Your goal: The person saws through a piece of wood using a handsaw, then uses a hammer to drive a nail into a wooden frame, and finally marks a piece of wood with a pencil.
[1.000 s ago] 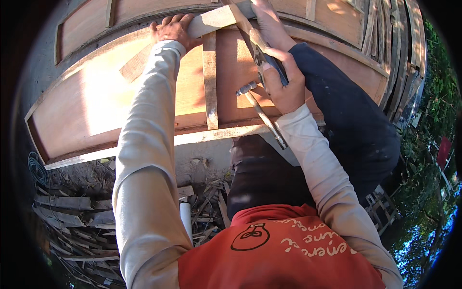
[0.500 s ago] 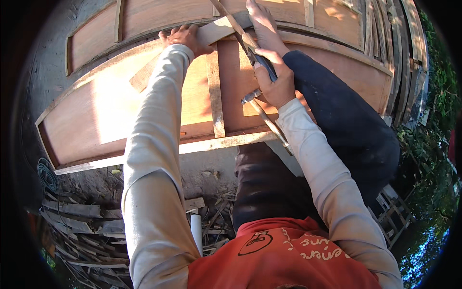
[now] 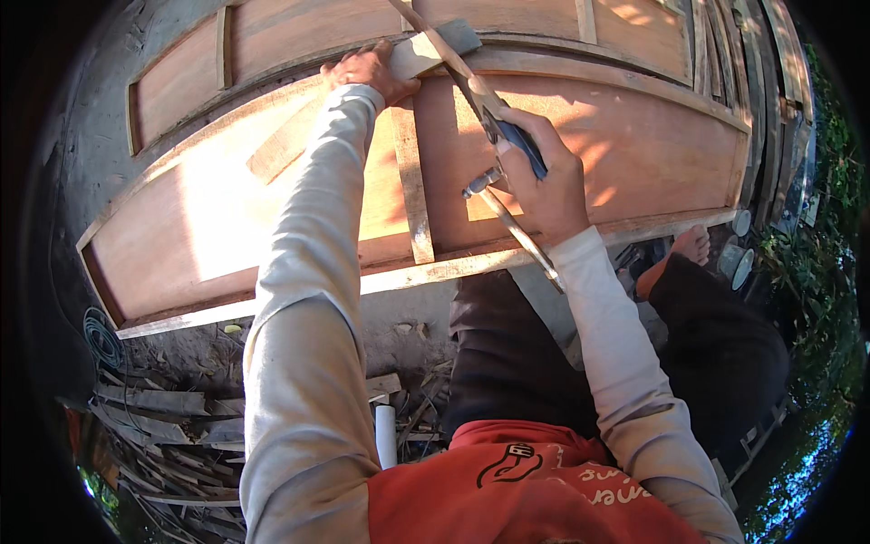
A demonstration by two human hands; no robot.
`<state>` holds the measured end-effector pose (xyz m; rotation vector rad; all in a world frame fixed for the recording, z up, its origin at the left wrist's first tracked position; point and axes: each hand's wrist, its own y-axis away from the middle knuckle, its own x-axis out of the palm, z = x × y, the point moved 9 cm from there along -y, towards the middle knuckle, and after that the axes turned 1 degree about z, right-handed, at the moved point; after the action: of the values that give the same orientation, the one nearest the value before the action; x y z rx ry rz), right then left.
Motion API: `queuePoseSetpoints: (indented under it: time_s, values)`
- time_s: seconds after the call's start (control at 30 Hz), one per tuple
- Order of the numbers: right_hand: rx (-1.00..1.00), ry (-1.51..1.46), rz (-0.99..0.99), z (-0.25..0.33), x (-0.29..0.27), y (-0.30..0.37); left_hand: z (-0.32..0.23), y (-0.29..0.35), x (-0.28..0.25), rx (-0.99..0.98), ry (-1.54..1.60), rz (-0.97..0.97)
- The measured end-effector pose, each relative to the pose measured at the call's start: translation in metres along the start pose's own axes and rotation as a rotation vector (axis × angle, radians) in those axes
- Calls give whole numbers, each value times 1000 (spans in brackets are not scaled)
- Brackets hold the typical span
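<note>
My left hand presses down on a wooden board, its fingers over the far edge and its thumb toward the near side. The board lies slanted across a framed plywood panel. In my right hand is the blue handle of a handsaw, fingers wrapped round it. The blade, seen nearly edge-on, crosses the board to the right of my left hand. A hammer rests across the panel's near edge, its head below my right hand and part of its handle beside my wrist.
A second framed panel lies beyond the first. Long timber strips are stacked at the right. Scrap wood, a coiled hose or cable and a white pipe lie at the near left. My bare foot is past the panel's right end.
My right foot has come off the board and moved to the ground at the right. The right hand and saw handle have shifted slightly right and nearer. My left hand stays on the board.
</note>
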<state>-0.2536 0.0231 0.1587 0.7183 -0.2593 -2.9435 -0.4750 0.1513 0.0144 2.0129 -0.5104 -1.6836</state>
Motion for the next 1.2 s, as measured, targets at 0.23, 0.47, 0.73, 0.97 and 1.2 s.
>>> queuePoseSetpoints:
  time_s: [0.23,0.47,0.73,0.97,1.2]
  values:
    - [82,199,64,15,-43,120,47,-26,-1,-12,39,-5]
    - [42,-113,51,-12,28,-84,10,-59,-9,-3,10,-23]
    - [-129,81,58,-30,-90,43,-30,-55,-21,-17,-39,32]
    - [-7,-115,145,-60,-87,-118,-94,-84,-26,-6,-39,-133]
    - [-218,-56,108,-102,-202,-24,-145,-107,-36,10,-7,-92]
